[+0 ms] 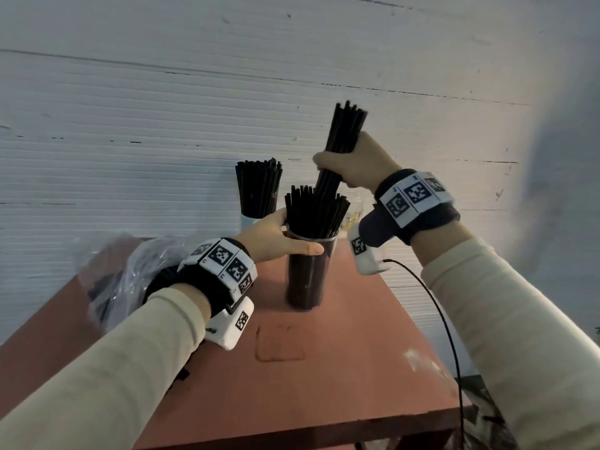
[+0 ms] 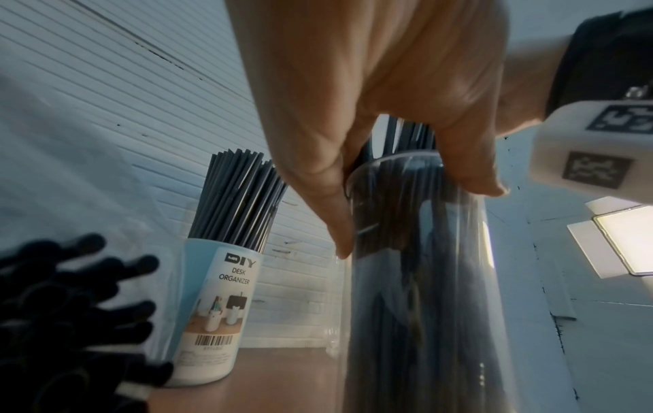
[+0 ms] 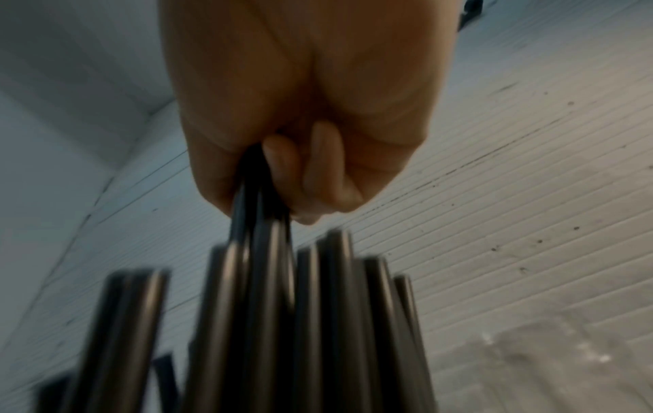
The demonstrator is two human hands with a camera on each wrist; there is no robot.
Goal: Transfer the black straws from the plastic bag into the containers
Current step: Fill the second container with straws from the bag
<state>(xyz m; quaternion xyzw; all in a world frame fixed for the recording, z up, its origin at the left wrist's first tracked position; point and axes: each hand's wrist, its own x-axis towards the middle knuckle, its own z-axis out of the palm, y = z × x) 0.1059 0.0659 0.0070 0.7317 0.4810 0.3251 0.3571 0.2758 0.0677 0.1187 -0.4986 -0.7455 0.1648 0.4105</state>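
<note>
A tall clear container packed with black straws stands mid-table. My left hand grips it just under the rim. My right hand grips a bundle of black straws, tilted, its lower end among the straws in the clear container. Behind stands a pale blue desk-organizer cup full of black straws. The crumpled plastic bag with more straws lies at the table's left.
The reddish-brown table backs onto a white ribbed wall. A small clear glass stands behind my right wrist. A black cable hangs from my right wrist device over the table's right edge. A bright lamp shows at right.
</note>
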